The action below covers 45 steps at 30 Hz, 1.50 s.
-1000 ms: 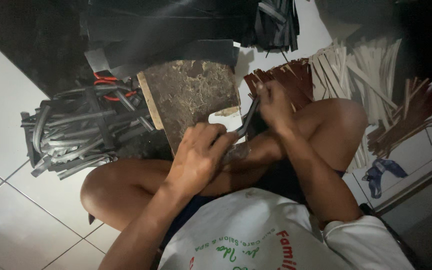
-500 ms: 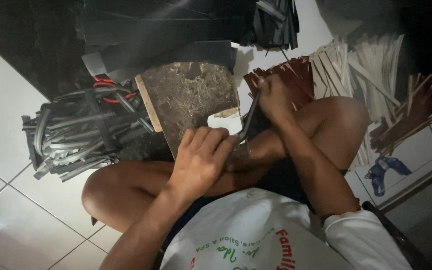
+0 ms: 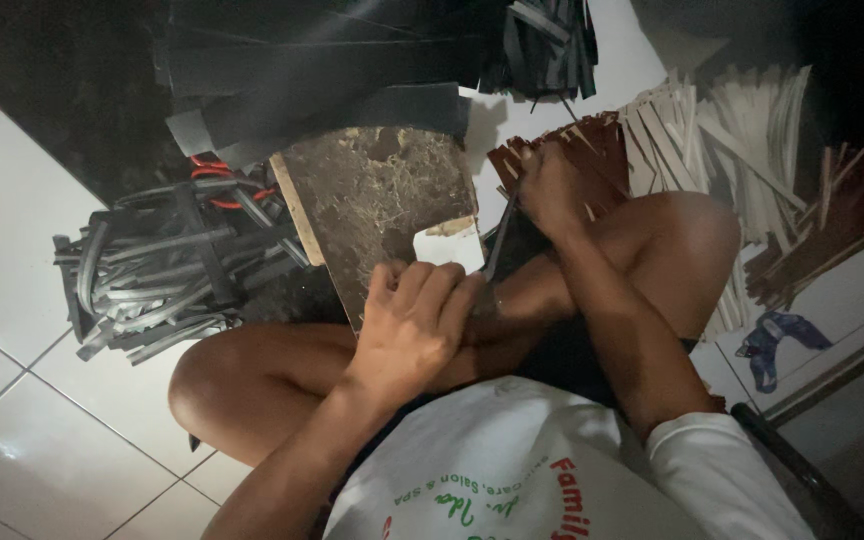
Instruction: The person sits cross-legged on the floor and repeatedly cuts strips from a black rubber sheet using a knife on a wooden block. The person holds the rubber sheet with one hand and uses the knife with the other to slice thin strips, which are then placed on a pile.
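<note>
Left hand (image 3: 414, 325): fingers curled shut, knuckles up, fist closed over the near end of a thin dark strip (image 3: 504, 240); the grip point itself is hidden under the fingers. The fist sits at the near edge of the mottled brown slab (image 3: 377, 205), just over the crossed legs.

Right hand (image 3: 550, 188): closed, pinching the far end of the same strip. The strip runs as a narrow, slightly slanted line between the two hands, above the person's lap and beside the right edge of the slab.

Slab: flat on the white tiled floor (image 3: 22, 430), dark stone-like face, pale wooden edge showing on its left side, a pale notch at its near right corner.

Left of the slab: loose heap of grey-black strips (image 3: 167, 270), a red loop (image 3: 214, 175) partly buried at its top.

Beyond the slab: stacked dark sheets (image 3: 332, 70).

Right of the right hand: fan of reddish-brown strips (image 3: 592, 150), then pale cream strips (image 3: 727, 125), then another brown bundle (image 3: 832, 225). A blue scrap (image 3: 772, 340) lies on the tiles near the right knee.
</note>
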Each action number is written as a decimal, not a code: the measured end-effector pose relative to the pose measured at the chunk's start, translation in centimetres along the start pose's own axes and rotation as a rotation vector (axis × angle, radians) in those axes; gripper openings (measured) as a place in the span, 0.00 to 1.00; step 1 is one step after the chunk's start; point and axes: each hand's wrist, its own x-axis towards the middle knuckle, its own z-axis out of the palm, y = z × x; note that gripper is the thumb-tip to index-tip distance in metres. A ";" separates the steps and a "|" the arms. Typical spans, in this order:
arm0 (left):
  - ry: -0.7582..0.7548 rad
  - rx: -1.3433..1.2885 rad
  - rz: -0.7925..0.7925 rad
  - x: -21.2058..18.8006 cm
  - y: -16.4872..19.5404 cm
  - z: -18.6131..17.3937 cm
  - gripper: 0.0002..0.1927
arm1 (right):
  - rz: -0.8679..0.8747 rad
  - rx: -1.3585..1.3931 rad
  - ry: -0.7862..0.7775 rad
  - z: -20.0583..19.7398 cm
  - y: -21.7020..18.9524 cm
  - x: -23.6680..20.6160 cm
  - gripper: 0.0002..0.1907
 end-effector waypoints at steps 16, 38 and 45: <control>0.148 -0.033 -0.203 1.1 2.8 0.0 0.11 | 0.033 0.353 0.230 -10.0 1.6 -0.8 0.20; 0.249 0.125 -0.200 4.8 -14.2 -10.9 0.22 | -1.048 0.026 0.247 -10.5 -16.9 -2.7 0.12; 0.267 0.298 -0.097 4.8 -13.2 -7.9 0.24 | -1.043 -0.120 0.364 -7.6 -17.3 -5.9 0.18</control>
